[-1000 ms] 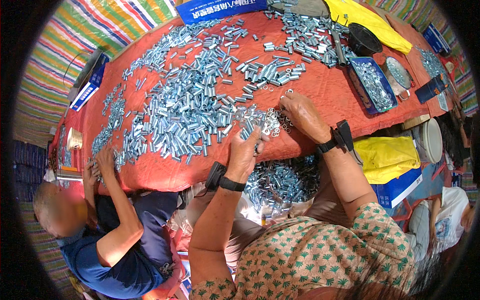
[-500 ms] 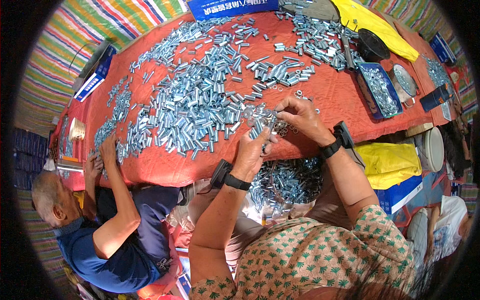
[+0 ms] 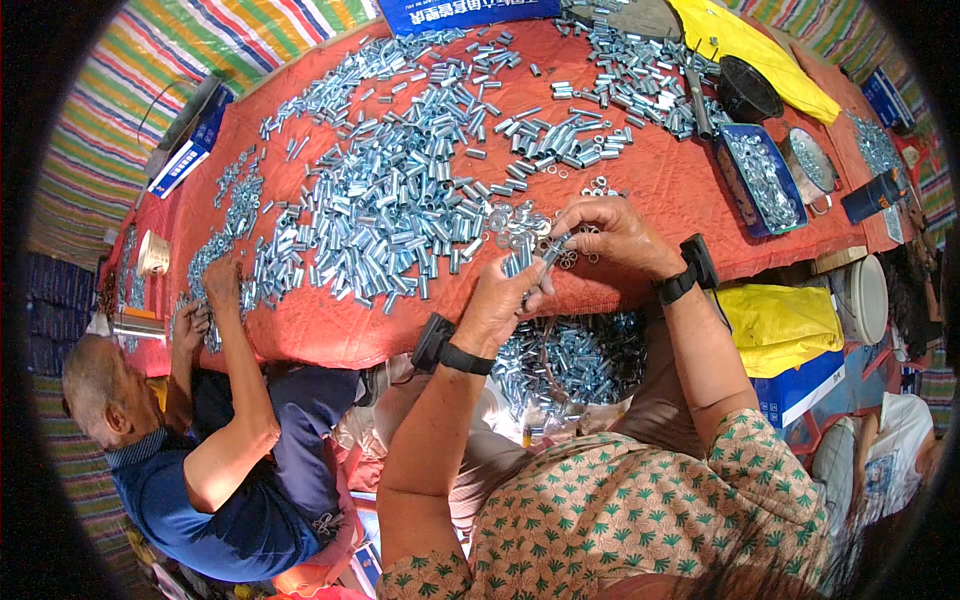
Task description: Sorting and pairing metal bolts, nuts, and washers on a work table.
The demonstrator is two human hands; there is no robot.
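Observation:
My left hand (image 3: 503,298) is closed around a slim metal piece (image 3: 549,254), perhaps an anchor bolt, at the table's near edge. The thumb and fingers of my right hand (image 3: 618,238) pinch at the upper end of that same piece; whatever small part sits there is hidden by the fingertips. Flat washers (image 3: 522,222) lie loose just beyond both hands. To the left spreads a big heap of shiny metal sleeves (image 3: 375,215). Below the table edge, between my knees, is a pile of finished-looking metal bolts (image 3: 570,365).
A co-worker (image 3: 215,480) handles small metal parts at the left. On the red cloth (image 3: 690,235) stand a blue tray of washers (image 3: 762,185), a black bowl (image 3: 748,90) and a metal can (image 3: 808,160). A yellow bag (image 3: 785,325) sits on a blue box at the right.
My right hand has shifted slightly down and its fingers have come closer around the end of the piece. The left hand has tilted a little. The co-worker's hand has moved slightly.

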